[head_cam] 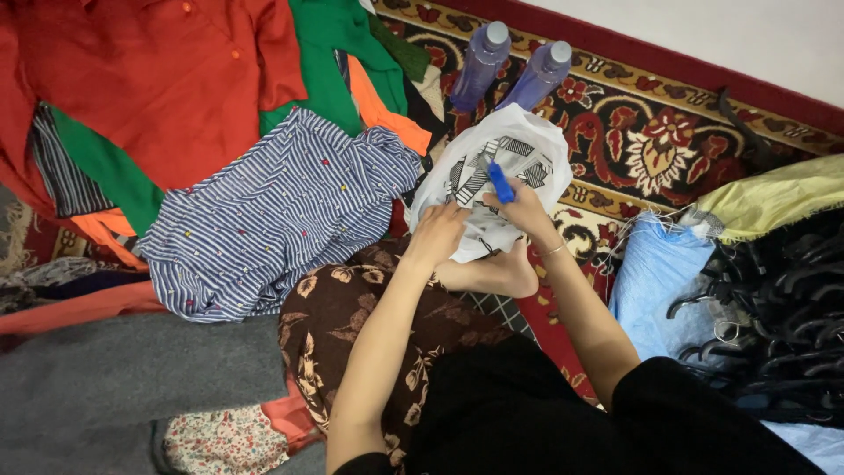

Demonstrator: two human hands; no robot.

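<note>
White plastic bag (519, 149) with black geometric print — centre, two blue-tinted bottles (482, 62) at its 12 o'clock. Left hand (435, 236), fingers curled, presses the bag; right hand (525, 209) — closed around a blue marker (500, 183).

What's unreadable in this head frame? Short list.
- Blue tool, head view: the right hand covers its lower end; its kind is unclear.
- White patterned cloth: both hands hide its near edge.
- Left hand: fingertips buried in the cloth.
- Black hangers: cut by the right edge, count unclear.
</note>
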